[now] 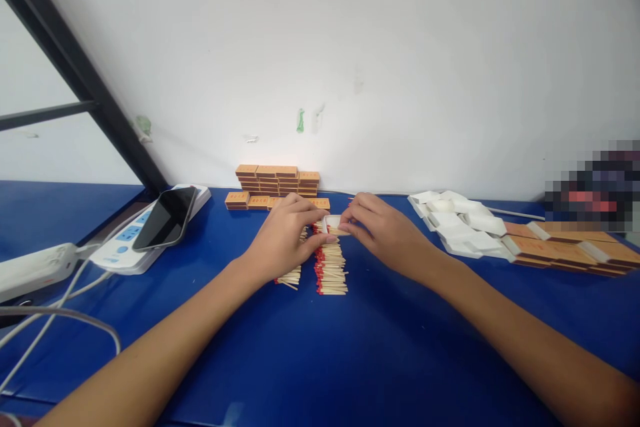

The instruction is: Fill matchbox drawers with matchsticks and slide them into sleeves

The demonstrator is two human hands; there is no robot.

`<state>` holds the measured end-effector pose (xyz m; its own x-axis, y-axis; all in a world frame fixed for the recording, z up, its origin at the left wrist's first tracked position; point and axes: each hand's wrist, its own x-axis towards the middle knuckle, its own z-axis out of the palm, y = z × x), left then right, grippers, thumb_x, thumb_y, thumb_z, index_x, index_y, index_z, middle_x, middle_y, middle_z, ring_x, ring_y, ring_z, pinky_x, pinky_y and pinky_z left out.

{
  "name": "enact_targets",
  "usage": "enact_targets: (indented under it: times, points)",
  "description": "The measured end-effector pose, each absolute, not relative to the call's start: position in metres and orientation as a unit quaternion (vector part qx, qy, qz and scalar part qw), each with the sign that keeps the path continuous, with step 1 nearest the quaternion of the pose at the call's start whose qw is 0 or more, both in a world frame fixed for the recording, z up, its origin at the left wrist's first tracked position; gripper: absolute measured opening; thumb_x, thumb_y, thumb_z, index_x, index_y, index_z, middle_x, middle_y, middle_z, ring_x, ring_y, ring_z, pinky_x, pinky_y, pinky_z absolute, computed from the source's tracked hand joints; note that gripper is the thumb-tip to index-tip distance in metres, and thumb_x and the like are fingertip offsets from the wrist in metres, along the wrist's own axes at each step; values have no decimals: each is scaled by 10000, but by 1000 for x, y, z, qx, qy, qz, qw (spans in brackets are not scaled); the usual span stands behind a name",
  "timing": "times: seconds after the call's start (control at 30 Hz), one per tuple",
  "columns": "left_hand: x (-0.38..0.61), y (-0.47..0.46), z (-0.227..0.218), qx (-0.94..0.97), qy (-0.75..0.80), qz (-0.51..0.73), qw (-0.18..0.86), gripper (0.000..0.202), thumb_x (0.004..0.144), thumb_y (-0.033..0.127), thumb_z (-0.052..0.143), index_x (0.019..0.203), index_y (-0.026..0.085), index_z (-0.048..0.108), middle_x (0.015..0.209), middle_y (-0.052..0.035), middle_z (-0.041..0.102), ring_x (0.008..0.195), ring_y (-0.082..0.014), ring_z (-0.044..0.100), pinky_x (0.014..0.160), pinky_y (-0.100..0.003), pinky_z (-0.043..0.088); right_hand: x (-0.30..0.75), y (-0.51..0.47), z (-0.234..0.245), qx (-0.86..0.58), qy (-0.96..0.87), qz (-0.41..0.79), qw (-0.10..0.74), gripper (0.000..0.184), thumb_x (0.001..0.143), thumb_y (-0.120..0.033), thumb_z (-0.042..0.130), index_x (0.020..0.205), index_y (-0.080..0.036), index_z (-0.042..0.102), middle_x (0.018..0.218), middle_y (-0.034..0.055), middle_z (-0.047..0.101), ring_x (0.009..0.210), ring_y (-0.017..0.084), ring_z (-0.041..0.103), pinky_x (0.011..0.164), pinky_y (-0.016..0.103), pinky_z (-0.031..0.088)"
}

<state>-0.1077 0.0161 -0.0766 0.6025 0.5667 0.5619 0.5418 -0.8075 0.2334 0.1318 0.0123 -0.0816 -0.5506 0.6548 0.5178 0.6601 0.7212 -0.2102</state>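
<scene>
White tray (332,221), small, open side showing, held at the far end of a matchstick row (332,272); whether it is lifted or rested cannot be told. Its left end is gripped by the left hand (285,237), fingers clamped on it, thumb on the near side. At its right end a few matchsticks (337,231) appear to be pinched by the right hand (379,230), fingers drawn together; grip partly hidden.

Step in hand, as judged: tray being filled. Next move seems to call for the sticks to be laid flat and lined up inside, the tray kept steady meanwhile.

Near side of tray: the row, red heads pointed left. Left of tray: second row (289,276), partly covered by the left hand. Beyond tray, to its left: orange matchboxes (277,180) stacked by the wall. Right of tray, well apart: white card pieces (457,221) heaped, then orange boxes (555,251) piled. Far left of tray, on the blue table (320,360): power strip (123,255), dark phone (167,217) lying on it.
</scene>
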Motion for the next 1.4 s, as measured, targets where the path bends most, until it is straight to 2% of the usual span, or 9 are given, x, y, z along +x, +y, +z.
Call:
enact_targets:
  times: [0.13,0.23,0.33,0.47,0.63,0.73,1.0,1.23,1.4]
  points:
    - [-110,18,-76,889,337,310,-20,324,936,255,885,1186,134,719,1013,-46,654,979,-247,539,899,-380,466,152,32,-86,-438,-826,-51,350,181,1036,-300,526,927,-204,634,917,81,620,885,243,591,808,390,473]
    - [-112,20,-76,879,366,300,-60,310,940,282,883,1161,132,724,1014,-56,655,991,-262,539,890,-393,459,172,52,-98,-514,-803,-60,294,166,986,-310,570,898,-205,665,897,99,639,929,289,582,822,431,470]
    - [-113,22,-77,874,380,290,-81,283,940,284,883,1127,139,729,1000,-55,654,991,-267,541,869,-395,450,186,68,-110,-540,-809,-40,229,158,943,-307,614,1019,-206,710,959,117,658,1020,326,567,882,467,472]
    - [-113,23,-79,876,383,279,-90,303,940,280,882,1152,135,722,1015,-54,651,998,-265,538,873,-398,446,190,76,-116,-519,-830,-11,201,220,957,-285,596,1125,-225,727,996,126,647,1027,319,555,925,471,472]
    - [-114,23,-80,876,381,282,-91,324,946,297,878,1173,131,717,1029,-54,653,1007,-263,536,886,-400,448,188,80,-117,-516,-831,-15,207,118,947,-249,605,899,-212,706,952,121,656,975,301,558,877,436,481]
    - [-114,23,-79,876,382,279,-91,313,948,300,874,1163,133,720,1028,-59,654,1006,-267,537,885,-398,450,188,82,-119,-512,-833,-19,208,126,939,-219,598,845,-205,680,943,119,668,950,294,560,869,436,477]
    - [-114,23,-79,879,379,276,-93,300,966,315,847,1164,132,716,1020,-68,650,1007,-272,537,883,-402,454,185,76,-118,-487,-843,-26,227,128,951,-196,549,880,-201,656,945,111,654,930,286,542,871,460,479]
    - [-113,22,-79,882,380,266,-77,322,949,316,870,1168,137,716,1014,-65,645,989,-266,528,884,-394,452,164,53,-102,-453,-842,10,293,149,1004,-310,569,902,-214,619,924,90,628,917,271,550,837,435,477]
    - [-111,18,-78,889,360,278,-54,295,955,272,859,1177,140,716,1017,-58,645,985,-259,520,894,-384,453,143,29,-85,-411,-855,23,316,126,1030,-293,550,938,-221,599,971,83,618,964,266,531,866,426,470]
